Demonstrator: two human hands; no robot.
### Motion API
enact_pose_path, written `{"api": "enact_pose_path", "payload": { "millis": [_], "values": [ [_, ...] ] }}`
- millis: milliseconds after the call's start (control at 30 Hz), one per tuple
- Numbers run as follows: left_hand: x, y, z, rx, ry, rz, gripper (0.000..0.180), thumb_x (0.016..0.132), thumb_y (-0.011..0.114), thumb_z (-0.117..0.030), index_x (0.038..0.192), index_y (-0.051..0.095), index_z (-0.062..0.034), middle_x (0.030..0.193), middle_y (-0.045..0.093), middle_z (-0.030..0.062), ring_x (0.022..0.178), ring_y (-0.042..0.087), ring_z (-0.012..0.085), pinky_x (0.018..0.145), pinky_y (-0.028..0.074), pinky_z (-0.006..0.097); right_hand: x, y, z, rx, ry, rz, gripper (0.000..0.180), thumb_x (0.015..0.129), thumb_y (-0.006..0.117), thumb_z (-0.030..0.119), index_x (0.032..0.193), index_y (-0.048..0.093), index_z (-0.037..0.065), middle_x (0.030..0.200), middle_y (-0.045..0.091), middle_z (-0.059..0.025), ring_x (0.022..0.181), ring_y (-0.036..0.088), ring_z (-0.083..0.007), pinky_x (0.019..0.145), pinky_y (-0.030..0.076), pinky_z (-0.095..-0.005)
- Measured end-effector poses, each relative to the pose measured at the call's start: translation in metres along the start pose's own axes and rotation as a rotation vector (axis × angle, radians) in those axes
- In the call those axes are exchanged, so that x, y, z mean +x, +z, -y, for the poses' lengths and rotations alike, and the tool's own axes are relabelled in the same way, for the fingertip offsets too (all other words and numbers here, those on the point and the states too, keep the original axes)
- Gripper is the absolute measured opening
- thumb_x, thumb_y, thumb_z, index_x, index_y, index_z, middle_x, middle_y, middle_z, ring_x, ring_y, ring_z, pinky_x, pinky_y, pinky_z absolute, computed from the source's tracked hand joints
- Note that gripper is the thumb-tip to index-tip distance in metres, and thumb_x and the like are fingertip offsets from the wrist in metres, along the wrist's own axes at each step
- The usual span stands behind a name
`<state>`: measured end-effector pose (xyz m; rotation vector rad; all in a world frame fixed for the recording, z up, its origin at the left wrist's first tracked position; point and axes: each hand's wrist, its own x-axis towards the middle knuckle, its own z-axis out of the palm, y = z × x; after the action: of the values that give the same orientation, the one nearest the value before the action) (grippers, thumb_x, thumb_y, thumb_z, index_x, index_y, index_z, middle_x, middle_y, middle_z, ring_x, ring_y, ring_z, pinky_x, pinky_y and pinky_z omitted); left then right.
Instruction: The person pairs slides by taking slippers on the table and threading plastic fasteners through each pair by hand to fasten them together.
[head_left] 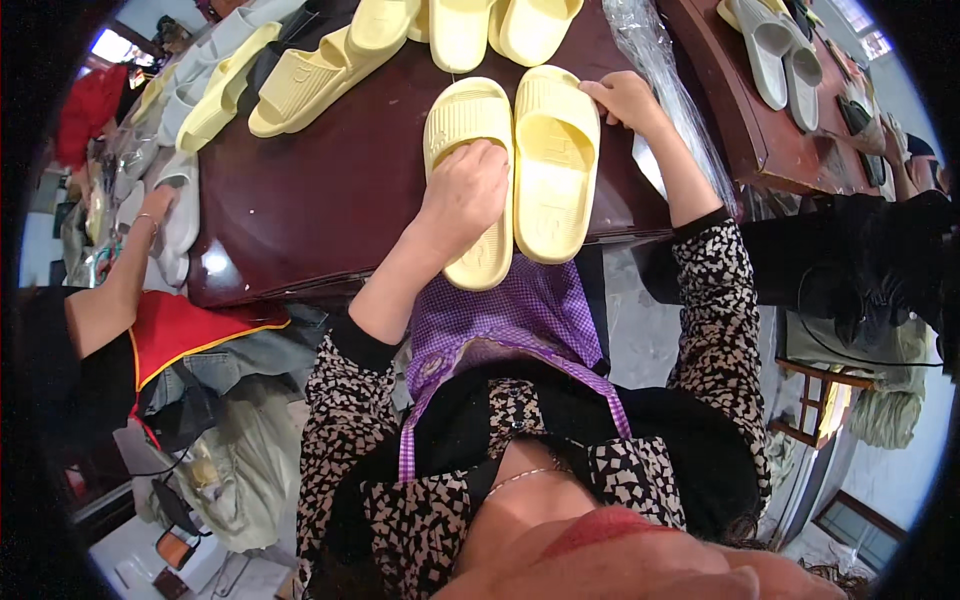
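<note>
Two yellow slippers (556, 195); likely light, springy; best hold: strap (466, 120) or sole (548, 238). Left hand (468, 192) curled at strap opening, grip unclear; right hand (624, 101) pinching outer strap edge.

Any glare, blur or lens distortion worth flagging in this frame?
Head view: fisheye curvature bends the edge of the dark red table, with black corners around the round image; glare makes a white spot on the tabletop's left end and streaks the clear plastic sheet; the near pair of yellow slippers, left hand and right hand look reasonably sharp.
</note>
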<state>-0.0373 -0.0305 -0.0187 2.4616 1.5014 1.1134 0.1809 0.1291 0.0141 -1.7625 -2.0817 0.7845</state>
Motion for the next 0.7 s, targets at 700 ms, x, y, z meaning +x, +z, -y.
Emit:
{"api": "enact_pose_path", "payload": {
  "millis": [700],
  "values": [
    [-0.001,0.004,-0.001,0.023,0.142,-0.064,0.006,0.079,0.057,-0.006,0.081,0.054,-0.0013,0.080,0.054,0.0119,0.077,0.057,0.0280,0.070,0.048,0.037,0.052,0.037,0.080,0.398,-0.337,0.229,0.022,0.086,0.057,0.022,0.085,0.063,0.000,0.078,0.065,-0.0054,0.061,0.058,-0.0100,0.049,0.046,-0.0236]
  ]
}}
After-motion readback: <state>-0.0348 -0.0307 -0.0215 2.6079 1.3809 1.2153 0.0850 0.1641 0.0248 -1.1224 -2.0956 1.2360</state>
